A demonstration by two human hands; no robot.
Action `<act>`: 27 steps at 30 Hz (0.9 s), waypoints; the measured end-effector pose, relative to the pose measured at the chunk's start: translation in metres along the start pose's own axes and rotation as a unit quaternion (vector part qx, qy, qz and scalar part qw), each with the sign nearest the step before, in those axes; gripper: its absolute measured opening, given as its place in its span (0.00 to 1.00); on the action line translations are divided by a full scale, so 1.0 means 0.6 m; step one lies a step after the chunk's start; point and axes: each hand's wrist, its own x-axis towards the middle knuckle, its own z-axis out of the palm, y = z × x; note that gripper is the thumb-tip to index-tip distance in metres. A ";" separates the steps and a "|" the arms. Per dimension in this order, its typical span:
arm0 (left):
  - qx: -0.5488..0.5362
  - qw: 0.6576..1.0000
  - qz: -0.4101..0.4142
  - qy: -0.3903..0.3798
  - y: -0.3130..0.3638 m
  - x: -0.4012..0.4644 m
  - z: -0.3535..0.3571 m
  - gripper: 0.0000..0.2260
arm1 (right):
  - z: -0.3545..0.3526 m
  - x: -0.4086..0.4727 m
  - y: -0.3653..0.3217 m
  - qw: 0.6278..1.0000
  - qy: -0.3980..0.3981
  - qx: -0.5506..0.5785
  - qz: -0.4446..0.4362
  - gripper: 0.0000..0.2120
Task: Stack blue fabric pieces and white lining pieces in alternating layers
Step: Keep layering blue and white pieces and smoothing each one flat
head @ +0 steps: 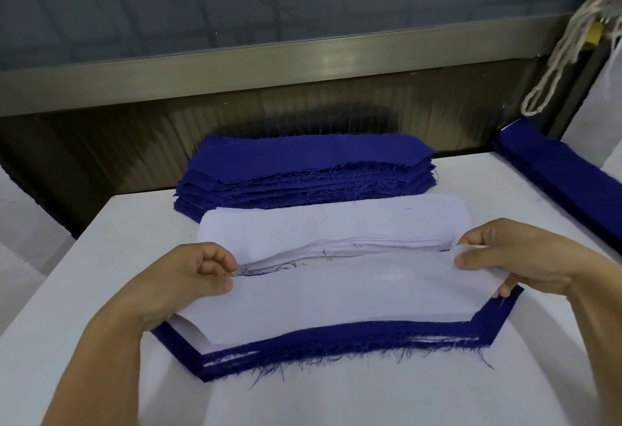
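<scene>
— Two hands at a white table (101,291): where is the open room?
— Bare surface lies left and in front of the mixed stack (336,345), whose frayed blue border reaches near the front edge.
— And the white lining piece (336,297)?
— Left hand (188,277) and right hand (511,257) pinch its far corners over that stack. White lining stack (330,223) and blue fabric stack (303,169) lie behind.

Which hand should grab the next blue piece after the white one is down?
Probably the right hand: the blue pile lies slightly nearer it. Both hands, left too, now pinch the white piece, so it's close.
</scene>
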 end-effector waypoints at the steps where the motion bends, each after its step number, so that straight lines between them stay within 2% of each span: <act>1: 0.004 1.000 -0.004 -0.003 -0.001 0.001 0.000 0.08 | 0.000 0.000 0.000 1.000 0.003 -0.001 0.002 0.05; 11: 0.026 1.000 0.000 -0.012 -0.007 -0.002 -0.006 0.10 | 0.003 0.003 -0.002 0.997 0.034 -0.053 0.038 0.05; 20: 0.147 0.988 0.000 0.050 -0.011 0.000 -0.011 0.14 | 0.006 0.006 -0.005 0.990 0.090 -0.100 0.050 0.06; 27: 0.182 0.981 0.014 0.067 -0.016 0.006 -0.007 0.13 | 0.003 0.006 -0.003 0.985 0.113 -0.116 0.052 0.08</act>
